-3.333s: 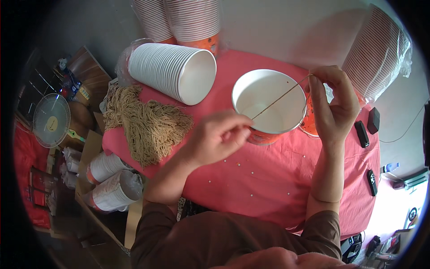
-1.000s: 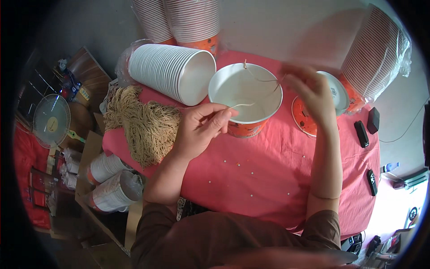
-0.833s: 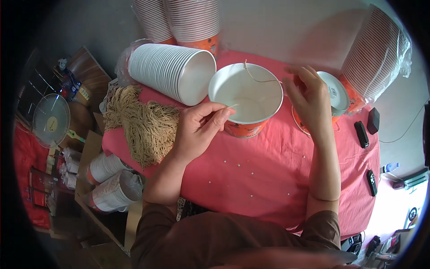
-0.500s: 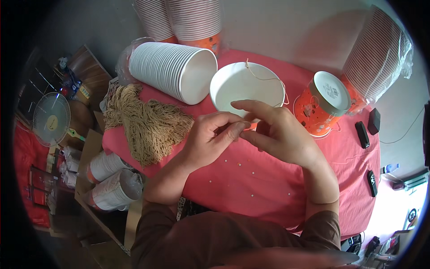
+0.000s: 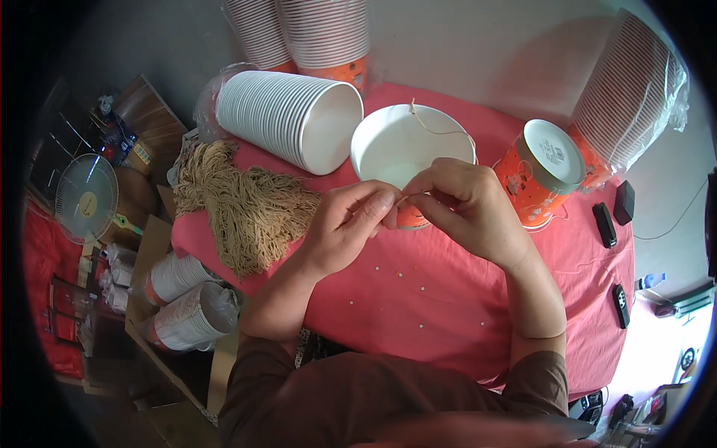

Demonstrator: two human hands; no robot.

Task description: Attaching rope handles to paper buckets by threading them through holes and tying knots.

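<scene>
Over the near side of a white paper bucket (image 5: 381,145), my left hand (image 5: 351,224) and my right hand (image 5: 470,213) meet with their fingertips pinched. A short thin tan piece, apparently the end of a cord, shows between them. One tan cord (image 5: 437,132) hangs from a hole in the bucket's far rim and runs across its mouth to the right side. Part of the bucket's orange lower wall shows beneath my fingers. Left of my left hand lies a heap of loose tan cords (image 5: 254,213).
A nested stack of white buckets (image 5: 276,112) lies behind the cords. An upturned orange bucket (image 5: 534,183) stands to the right, near a plastic-wrapped stack (image 5: 627,97). Small pale dots (image 5: 423,288) speckle the red tablecloth (image 5: 418,343). Black objects (image 5: 603,224) sit at the right edge.
The fingers of my right hand have curled from a loose spread into a pinch against my left fingertips. Both hands stay in nearly the same place; the buckets have not moved.
</scene>
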